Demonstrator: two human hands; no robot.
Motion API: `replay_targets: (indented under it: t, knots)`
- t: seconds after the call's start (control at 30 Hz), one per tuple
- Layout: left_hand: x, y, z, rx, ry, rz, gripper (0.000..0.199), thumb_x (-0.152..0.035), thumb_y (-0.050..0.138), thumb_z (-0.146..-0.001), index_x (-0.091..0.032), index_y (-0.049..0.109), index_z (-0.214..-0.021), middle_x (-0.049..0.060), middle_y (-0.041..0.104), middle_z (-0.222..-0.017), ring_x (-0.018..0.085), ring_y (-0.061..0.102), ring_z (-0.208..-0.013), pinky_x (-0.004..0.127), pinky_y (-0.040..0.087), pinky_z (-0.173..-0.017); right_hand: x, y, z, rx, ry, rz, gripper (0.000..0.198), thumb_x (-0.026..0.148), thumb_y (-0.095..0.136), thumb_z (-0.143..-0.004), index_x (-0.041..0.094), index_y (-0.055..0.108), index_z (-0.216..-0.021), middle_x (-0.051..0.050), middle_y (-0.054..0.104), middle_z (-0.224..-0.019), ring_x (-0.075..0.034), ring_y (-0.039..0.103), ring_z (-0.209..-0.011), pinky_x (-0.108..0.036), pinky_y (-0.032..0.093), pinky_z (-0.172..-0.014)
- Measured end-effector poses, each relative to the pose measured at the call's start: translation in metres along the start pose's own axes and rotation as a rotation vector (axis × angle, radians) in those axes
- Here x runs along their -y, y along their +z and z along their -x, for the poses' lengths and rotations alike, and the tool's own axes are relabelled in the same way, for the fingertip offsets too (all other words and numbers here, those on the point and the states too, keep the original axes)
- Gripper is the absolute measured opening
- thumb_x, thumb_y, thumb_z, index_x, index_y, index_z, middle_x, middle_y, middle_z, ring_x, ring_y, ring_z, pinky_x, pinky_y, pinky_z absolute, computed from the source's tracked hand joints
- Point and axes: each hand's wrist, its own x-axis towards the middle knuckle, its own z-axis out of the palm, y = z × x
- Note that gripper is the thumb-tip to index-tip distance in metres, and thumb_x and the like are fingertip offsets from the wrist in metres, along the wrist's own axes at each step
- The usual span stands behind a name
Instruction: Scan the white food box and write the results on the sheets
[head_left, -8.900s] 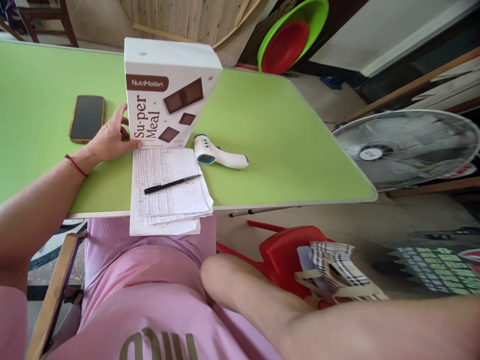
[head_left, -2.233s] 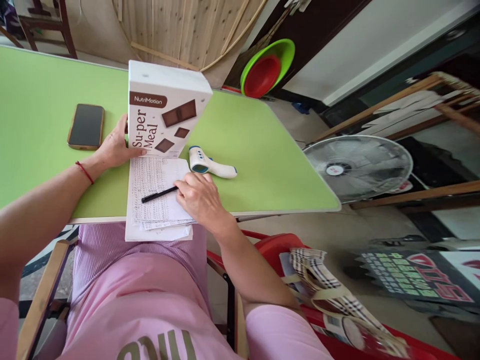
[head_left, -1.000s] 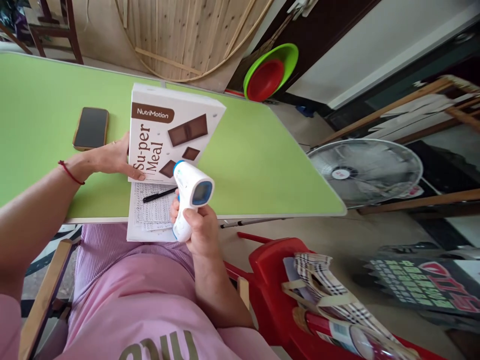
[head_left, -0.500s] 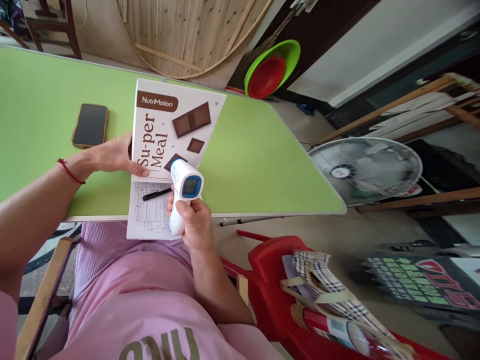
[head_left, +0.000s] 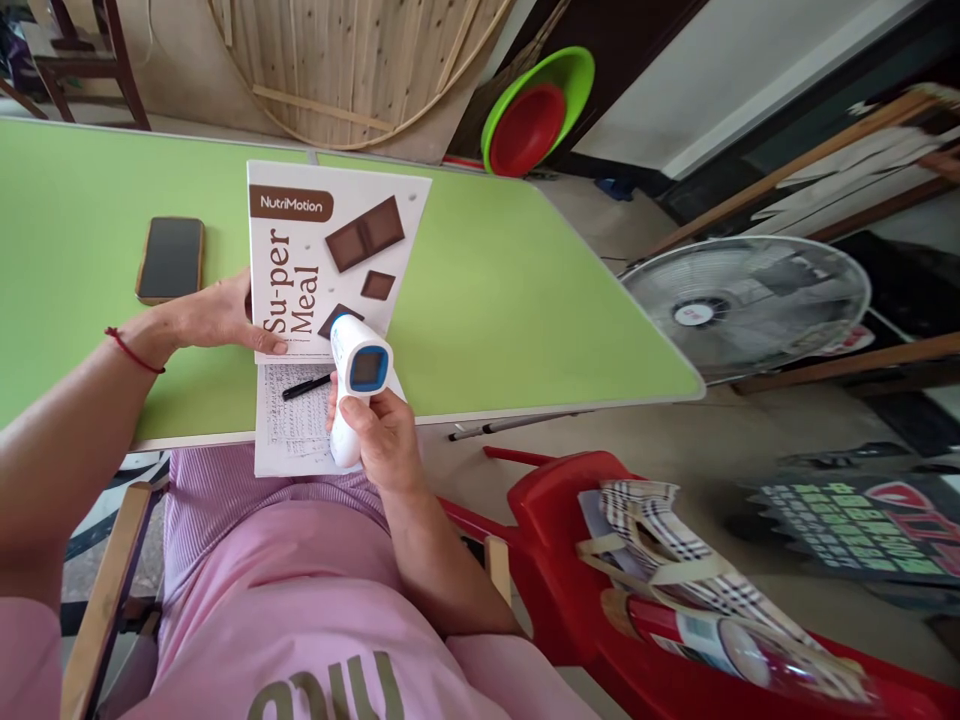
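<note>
Gripping a thermometer (head_left: 349, 345) by its handle, the right hand (head_left: 390, 440) has its fingers curled round the grip and its thumb pressed just below the screen (head_left: 369, 370), which faces the person. The thermometer's nose overlaps the lower right corner of the box (head_left: 300, 275) in view; whether they touch, I cannot tell. The left hand (head_left: 217, 315) pinches the box's lower left side, thumb across the printed front, the other fingers partly hidden behind the edge. Below the box, papers (head_left: 289, 440) bearing a pen (head_left: 306, 387) jut past the near edge of the bench (head_left: 510, 290). A phone (head_left: 172, 258) lies just beyond the left wrist.
</note>
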Motion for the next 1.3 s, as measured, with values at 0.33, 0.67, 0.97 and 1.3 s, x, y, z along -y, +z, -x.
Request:
replay_targets:
  t: [0.33, 0.67, 0.97, 1.3]
  knots:
    - [0.002, -0.001, -0.001, -0.001, 0.011, -0.01, 0.066, -0.055, 0.097, -0.073, -0.018, 0.068, -0.12, 0.012, 0.078, -0.108, 0.036, 0.073, -0.112, 0.036, 0.061, -0.089, 0.008, 0.004, 0.002, -0.001, -0.017, 0.016, 0.046, 0.067, 0.082, -0.077, 0.023, 0.067, -0.079, 0.001, 0.065, -0.064, -0.015, 0.058, -0.058, -0.031, 0.047, -0.055]
    - [0.014, -0.004, -0.002, -0.007, 0.048, 0.003, 0.065, -0.053, 0.098, -0.074, -0.018, 0.069, -0.119, 0.013, 0.078, -0.112, 0.035, 0.073, -0.113, 0.037, 0.063, -0.09, 0.009, 0.007, 0.001, -0.025, -0.028, -0.037, 0.052, 0.069, 0.089, -0.068, 0.023, 0.068, -0.081, 0.003, 0.058, -0.066, -0.013, 0.052, -0.058, -0.028, 0.043, -0.054]
    - [0.009, -0.003, -0.001, -0.029, 0.022, 0.007, 0.06, -0.048, 0.098, -0.072, -0.017, 0.07, -0.116, 0.012, 0.077, -0.114, 0.037, 0.072, -0.116, 0.04, 0.062, -0.092, 0.018, 0.007, 0.006, -0.044, -0.125, 0.023, 0.053, 0.071, 0.086, -0.072, 0.024, 0.064, -0.078, 0.002, 0.06, -0.065, -0.013, 0.05, -0.057, -0.028, 0.043, -0.053]
    - [0.01, 0.0, 0.003, -0.415, -0.011, 0.06, 0.073, -0.052, 0.102, -0.062, -0.018, 0.069, -0.118, 0.012, 0.077, -0.118, 0.042, 0.07, -0.12, 0.055, 0.061, -0.103, 0.032, -0.064, -0.039, -0.24, -0.545, 0.692, 0.058, 0.073, 0.072, -0.087, 0.023, 0.074, -0.116, -0.009, 0.074, -0.098, -0.026, 0.069, -0.088, -0.041, 0.061, -0.077]
